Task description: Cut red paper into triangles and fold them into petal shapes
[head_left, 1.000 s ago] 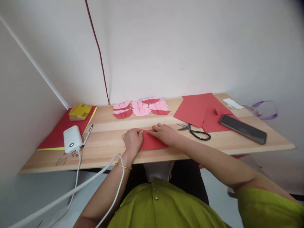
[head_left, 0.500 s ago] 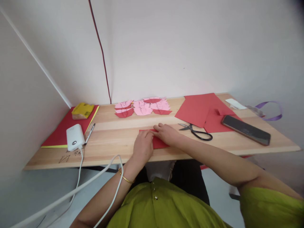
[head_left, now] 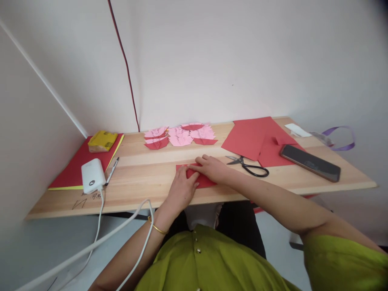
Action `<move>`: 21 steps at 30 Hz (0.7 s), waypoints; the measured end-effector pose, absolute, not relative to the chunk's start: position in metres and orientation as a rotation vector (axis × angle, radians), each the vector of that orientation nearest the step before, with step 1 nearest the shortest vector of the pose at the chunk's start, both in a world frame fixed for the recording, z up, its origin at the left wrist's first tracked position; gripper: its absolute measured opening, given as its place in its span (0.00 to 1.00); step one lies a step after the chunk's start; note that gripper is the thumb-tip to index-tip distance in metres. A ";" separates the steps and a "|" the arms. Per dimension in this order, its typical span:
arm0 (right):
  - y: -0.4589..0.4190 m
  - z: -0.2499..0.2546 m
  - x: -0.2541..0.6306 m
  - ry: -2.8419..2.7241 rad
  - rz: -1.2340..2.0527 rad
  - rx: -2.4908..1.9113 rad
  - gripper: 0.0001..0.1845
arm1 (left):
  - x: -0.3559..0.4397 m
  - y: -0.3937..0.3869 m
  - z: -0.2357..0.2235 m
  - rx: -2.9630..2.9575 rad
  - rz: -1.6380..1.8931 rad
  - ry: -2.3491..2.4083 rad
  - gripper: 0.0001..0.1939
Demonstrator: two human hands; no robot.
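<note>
A small red folded paper (head_left: 202, 180) lies flat near the front edge of the wooden table (head_left: 142, 178). My left hand (head_left: 182, 189) rests on its left part, fingers stretched flat over it. My right hand (head_left: 211, 167) lies on its upper right part, fingers extended and pressing down. Both hands cover most of the paper. Behind them, by the wall, lies a cluster of pink and red folded paper pieces (head_left: 181, 136).
Black scissors (head_left: 248, 166) lie right of my hands. Red paper sheets (head_left: 254, 139) and a dark phone (head_left: 309, 162) are at the right, a purple ribbon (head_left: 340, 138) beyond. At left: a white charger (head_left: 92, 176) with cable, a pen (head_left: 112, 171), a red folder (head_left: 77, 166), a yellow packet (head_left: 102, 141).
My left hand has moved from the paper's left end to the right, onto the paper, and now lies flat on it. My right hand has stayed pressing on the paper.
</note>
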State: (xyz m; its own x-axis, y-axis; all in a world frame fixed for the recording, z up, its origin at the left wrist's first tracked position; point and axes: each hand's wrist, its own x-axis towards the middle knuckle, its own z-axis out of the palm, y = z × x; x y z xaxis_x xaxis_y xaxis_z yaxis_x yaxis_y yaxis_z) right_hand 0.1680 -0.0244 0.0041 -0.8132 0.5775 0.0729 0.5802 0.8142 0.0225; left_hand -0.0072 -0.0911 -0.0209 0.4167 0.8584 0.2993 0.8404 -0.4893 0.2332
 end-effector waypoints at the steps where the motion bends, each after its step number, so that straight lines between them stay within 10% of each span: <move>1: -0.023 0.003 0.170 -2.923 -0.051 -0.918 0.24 | -0.008 -0.091 -0.019 2.635 0.564 1.525 0.17; 21: -0.105 -0.005 0.213 -2.792 0.123 -0.995 0.22 | -0.013 -0.090 -0.016 2.751 0.362 1.470 0.22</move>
